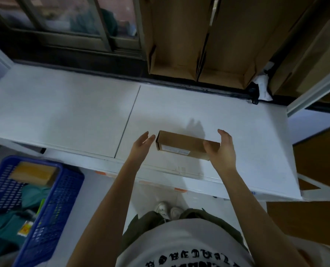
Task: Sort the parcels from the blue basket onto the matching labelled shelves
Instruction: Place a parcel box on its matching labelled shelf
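Observation:
A long brown cardboard parcel (181, 144) with a white label on its near side lies on the white shelf (73, 112), close to the front edge. My right hand (221, 151) wraps around the parcel's right end, thumb on the near side. My left hand (141, 146) is just off the parcel's left end, fingers spread, a small gap between fingertips and box. The blue basket (50, 207) stands on the floor at the lower left, holding a brown box (32, 173) and green bags (12, 226).
Open cardboard boxes (198, 45) stand against the back of the shelf on the right. A window frame (64, 35) runs behind on the left. A white shelf upright (314, 91) rises at the right. Orange labels (180, 189) mark the shelf's front lip.

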A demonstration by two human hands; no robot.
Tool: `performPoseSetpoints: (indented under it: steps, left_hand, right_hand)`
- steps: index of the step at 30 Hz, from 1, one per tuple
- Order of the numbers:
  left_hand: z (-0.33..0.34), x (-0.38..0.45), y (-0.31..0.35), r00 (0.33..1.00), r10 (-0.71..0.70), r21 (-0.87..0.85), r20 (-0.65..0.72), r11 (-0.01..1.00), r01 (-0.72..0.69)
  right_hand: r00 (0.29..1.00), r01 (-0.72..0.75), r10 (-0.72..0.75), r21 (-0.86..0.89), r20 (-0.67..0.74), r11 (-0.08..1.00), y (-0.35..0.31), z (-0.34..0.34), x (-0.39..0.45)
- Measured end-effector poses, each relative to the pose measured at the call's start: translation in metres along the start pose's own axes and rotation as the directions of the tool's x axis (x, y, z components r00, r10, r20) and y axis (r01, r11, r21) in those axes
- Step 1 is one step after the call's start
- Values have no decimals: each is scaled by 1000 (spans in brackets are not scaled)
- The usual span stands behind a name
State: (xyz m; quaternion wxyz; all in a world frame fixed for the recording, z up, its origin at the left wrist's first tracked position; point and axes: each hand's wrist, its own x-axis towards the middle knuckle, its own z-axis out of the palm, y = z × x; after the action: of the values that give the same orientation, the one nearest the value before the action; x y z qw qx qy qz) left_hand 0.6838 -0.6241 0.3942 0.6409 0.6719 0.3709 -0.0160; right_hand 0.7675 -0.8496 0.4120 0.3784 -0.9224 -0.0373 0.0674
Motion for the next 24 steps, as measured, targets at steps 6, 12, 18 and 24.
performPoseSetpoints:
  steps: [6,12,18,24]
  left_hand:
    - [-16,-26,-31,963,77,126,-259,991,-45]
    - [-41,-64,-79,939,193,773,-283,626,104]
    - [-54,-114,-123,945,38,872,-326,397,285]
    - [-56,-172,-156,835,-165,765,-525,338,548]
  right_hand:
    - [826,530,-441,-217,350,820,-57,44,-16]
    - [418,894,-507,-241,754,378,-82,107,-56]
    - [156,988,-403,-143,902,62,-72,145,-87]
    - [-50,974,-314,-24,948,-227,-80,169,-129]
